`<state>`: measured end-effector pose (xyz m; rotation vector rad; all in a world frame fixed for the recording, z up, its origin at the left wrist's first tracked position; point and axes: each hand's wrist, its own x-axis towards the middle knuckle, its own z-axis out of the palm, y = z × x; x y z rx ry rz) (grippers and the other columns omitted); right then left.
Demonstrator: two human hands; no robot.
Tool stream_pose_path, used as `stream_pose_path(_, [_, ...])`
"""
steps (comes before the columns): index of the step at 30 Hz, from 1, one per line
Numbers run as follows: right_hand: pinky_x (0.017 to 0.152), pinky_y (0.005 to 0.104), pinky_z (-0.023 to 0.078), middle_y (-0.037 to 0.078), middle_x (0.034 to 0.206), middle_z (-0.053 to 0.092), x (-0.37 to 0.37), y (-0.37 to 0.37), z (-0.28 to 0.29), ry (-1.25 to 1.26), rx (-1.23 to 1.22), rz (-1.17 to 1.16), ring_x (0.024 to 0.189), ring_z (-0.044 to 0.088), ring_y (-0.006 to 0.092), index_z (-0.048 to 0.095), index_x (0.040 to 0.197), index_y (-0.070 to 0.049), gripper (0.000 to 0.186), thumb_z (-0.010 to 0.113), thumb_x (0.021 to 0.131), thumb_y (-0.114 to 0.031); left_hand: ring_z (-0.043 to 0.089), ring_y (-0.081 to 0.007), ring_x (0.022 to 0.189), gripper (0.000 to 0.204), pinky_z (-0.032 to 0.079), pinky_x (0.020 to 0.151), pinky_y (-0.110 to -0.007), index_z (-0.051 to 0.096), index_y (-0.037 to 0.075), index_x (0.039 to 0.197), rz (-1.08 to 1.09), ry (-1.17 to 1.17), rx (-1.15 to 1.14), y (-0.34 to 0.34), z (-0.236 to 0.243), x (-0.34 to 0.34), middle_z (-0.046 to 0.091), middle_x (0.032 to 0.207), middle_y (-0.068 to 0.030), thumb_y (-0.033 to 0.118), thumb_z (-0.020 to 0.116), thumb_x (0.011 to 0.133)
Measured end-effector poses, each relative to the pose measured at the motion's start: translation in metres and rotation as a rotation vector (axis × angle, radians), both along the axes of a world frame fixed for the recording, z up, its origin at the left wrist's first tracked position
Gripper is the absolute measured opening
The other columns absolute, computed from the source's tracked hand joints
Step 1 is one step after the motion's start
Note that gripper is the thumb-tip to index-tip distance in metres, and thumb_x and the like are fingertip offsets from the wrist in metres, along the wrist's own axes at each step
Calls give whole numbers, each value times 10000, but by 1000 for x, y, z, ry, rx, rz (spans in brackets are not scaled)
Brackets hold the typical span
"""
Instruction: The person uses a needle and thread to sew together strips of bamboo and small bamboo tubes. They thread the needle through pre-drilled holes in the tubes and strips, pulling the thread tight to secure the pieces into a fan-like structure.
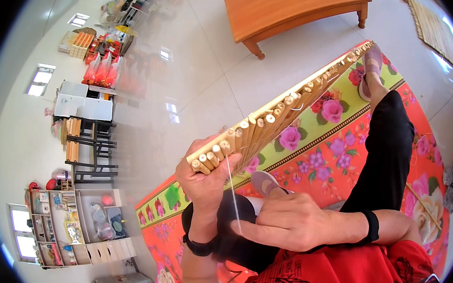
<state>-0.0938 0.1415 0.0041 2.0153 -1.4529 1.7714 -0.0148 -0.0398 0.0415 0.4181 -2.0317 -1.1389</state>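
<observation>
A long panel of pale, round-ended stalks (260,122) lies slantwise from my lap toward my foot, bound with white thread. My left hand (204,180) is closed around its near end, thumb on the stalk ends and fingers behind the edge. A white thread (233,190) runs taut from the stalks beside my left thumb to the fingers of my right hand (295,220). That hand is bent closed on the thread, its index finger pointing left; the tip of the grip is partly hidden.
Beneath me spreads a red and green flowered mat (316,160). A low wooden table (291,12) stands ahead. Along the left wall are a shelf unit (81,226), a black-legged rack (93,151) and red bags (102,70). A rolled grey cloth (452,188) lies at right.
</observation>
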Motion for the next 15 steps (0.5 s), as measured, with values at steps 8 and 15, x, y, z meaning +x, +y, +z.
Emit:
stream_pose_path(8, [846, 414, 550, 136, 1044, 664, -6, -17, 6, -392, -159, 310, 1080, 653, 334, 692, 987, 10, 147, 624, 861, -24, 550, -55, 662, 238, 458, 607, -220, 714, -16, 920, -13, -146, -110, 5, 2, 0, 655, 772, -4, -20, 836, 715])
stream_pose_path(15, [822, 400, 544, 129, 935, 581, -2, -19, 10, -247, -246, 221, 967, 609, 300, 630, 949, 51, 195, 657, 786, -52, 567, -63, 725, 171, 454, 628, -224, 686, -45, 880, 13, -186, -144, 12, 5, -1, 641, 824, 4, -16, 801, 757])
